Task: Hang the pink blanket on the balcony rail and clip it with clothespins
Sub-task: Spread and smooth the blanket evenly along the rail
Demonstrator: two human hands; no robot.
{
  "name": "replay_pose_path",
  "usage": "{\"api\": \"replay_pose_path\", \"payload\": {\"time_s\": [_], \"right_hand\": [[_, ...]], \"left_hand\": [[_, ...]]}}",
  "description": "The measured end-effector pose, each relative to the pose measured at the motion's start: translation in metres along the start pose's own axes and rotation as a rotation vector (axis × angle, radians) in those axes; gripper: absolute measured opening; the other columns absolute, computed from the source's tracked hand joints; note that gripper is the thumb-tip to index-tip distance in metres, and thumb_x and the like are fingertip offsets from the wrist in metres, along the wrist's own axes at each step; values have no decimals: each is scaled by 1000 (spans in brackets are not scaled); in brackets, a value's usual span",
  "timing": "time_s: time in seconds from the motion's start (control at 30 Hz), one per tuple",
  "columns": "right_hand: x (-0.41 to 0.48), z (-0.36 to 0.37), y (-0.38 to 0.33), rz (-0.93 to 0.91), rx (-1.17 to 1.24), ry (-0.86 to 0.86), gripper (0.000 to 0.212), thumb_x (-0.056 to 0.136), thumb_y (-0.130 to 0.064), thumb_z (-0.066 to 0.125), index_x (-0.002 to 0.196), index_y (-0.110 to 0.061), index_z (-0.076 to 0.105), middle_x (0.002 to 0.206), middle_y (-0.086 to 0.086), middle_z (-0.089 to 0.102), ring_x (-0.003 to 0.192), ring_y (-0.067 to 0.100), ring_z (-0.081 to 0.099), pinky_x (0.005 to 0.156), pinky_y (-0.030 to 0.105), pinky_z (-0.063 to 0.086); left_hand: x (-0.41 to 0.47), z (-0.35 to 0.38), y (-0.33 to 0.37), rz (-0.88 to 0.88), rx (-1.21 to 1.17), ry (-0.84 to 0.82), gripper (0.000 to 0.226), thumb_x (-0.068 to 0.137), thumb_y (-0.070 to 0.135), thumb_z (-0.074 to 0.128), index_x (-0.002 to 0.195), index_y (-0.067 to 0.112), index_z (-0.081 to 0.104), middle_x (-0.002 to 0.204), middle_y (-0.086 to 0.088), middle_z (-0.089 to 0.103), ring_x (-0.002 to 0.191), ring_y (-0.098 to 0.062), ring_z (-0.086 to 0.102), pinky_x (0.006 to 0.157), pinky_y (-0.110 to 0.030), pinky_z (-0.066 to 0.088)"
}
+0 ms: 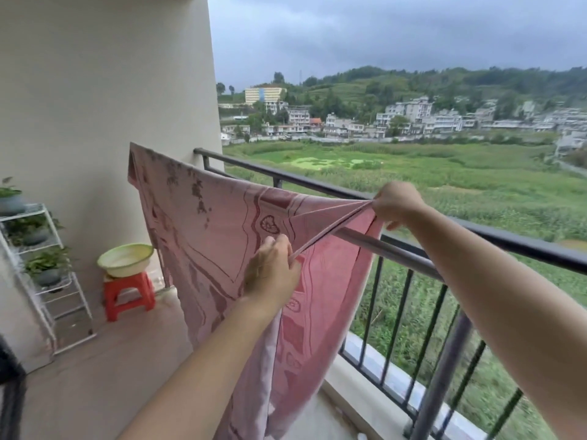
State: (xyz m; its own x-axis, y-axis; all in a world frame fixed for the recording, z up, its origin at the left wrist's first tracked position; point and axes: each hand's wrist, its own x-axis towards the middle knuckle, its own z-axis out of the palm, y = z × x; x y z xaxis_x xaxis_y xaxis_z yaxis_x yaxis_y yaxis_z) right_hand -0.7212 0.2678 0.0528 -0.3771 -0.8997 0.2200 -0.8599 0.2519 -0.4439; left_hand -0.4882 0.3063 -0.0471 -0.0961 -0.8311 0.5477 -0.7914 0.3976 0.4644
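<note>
The left hand (pixel 270 268) and right hand (pixel 397 201) pinch the pink blanket (pixel 206 233) draped over the balcony rail (pixel 413 258).

The pink blanket (pixel 206 233), woven with darker red borders and heart shapes, hangs draped over the grey rail (pixel 403 253) that runs just inside the black railing (pixel 305 182). Its long side falls toward the floor. Its right-end edge is stretched taut between the left hand (pixel 273 268), pinching it lower down, and the right hand (pixel 397 203), pinching it above the rail.
</note>
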Motion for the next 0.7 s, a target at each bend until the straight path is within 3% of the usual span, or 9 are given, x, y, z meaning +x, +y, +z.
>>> {"api": "replay_pose_path", "payload": {"time_s": [0.03, 0.13, 0.23, 0.3, 0.4, 0.43, 0.5, 0.57, 0.7], "right_hand": [[4, -4, 4, 18, 207, -60, 18, 95, -5, 49, 94, -5, 67, 86, 10, 66, 67, 24, 69, 51, 33, 61], [12, -16, 15, 7, 693, -193, 24, 94, 4, 47, 105, -6, 66, 89, 7, 64, 86, 23, 65, 76, 37, 61], [11, -26, 34, -106, 816, -206, 34, 94, 3, 36, 108, 4, 67, 90, 11, 61, 89, 27, 56, 88, 48, 54], [10, -24, 55, -334, 722, -154, 33, 99, -4, 36, 114, 2, 64, 98, 11, 63, 92, 26, 58, 88, 47, 52], [11, -17, 100, -721, 183, 96, 24, 98, -24, 55, 114, -8, 61, 96, 11, 69, 86, 29, 65, 66, 35, 43], [12, -10, 120, -781, 63, 143, 30, 94, -33, 63, 113, -10, 61, 94, 13, 72, 84, 33, 68, 62, 35, 42], [7, 7, 155, -772, 31, 139, 44, 86, -44, 71, 114, -12, 61, 96, 14, 73, 84, 36, 69, 60, 35, 42], [-5, 29, 180, -687, 115, 111, 41, 85, -44, 72, 112, -15, 62, 97, 11, 72, 84, 33, 67, 61, 32, 37], [-42, 68, 208, -582, -2, -183, 14, 96, -35, 59, 91, -22, 60, 87, 2, 66, 76, 24, 60, 63, 31, 41]], "left_hand": [[-1, 4, 6, -4, -8, 42, 17, 86, 20, 53, 73, 19, 42, 75, 3, 47, 66, -20, 47, 50, -28, 26], [-3, 9, 28, -21, 11, 209, 15, 85, 17, 48, 72, 17, 41, 64, 3, 46, 58, -24, 46, 47, -29, 22], [-6, 14, 49, -122, -25, 387, 12, 91, 14, 44, 79, 12, 44, 66, -7, 54, 58, -30, 48, 48, -31, 21], [-11, 19, 59, -162, -63, 489, 11, 92, 12, 43, 82, 10, 47, 69, -13, 58, 64, -37, 52, 53, -35, 27], [-28, 30, 72, -137, -93, 503, 10, 84, 23, 46, 85, 13, 48, 67, -9, 57, 66, -39, 56, 55, -40, 39], [-35, 34, 76, -119, -88, 486, 13, 81, 26, 50, 85, 15, 48, 66, -5, 57, 66, -39, 57, 56, -41, 44], [-54, 46, 82, -75, -32, 431, 19, 78, 32, 59, 86, 17, 51, 64, 0, 59, 65, -37, 60, 53, -37, 46], [-75, 62, 86, -42, 39, 357, 22, 83, 38, 65, 84, 19, 54, 61, 0, 62, 61, -35, 62, 49, -31, 40], [-114, 93, 95, -27, 127, 245, 43, 97, 47, 39, 67, 16, 44, 45, -2, 45, 50, -38, 55, 44, -29, 28]]}}
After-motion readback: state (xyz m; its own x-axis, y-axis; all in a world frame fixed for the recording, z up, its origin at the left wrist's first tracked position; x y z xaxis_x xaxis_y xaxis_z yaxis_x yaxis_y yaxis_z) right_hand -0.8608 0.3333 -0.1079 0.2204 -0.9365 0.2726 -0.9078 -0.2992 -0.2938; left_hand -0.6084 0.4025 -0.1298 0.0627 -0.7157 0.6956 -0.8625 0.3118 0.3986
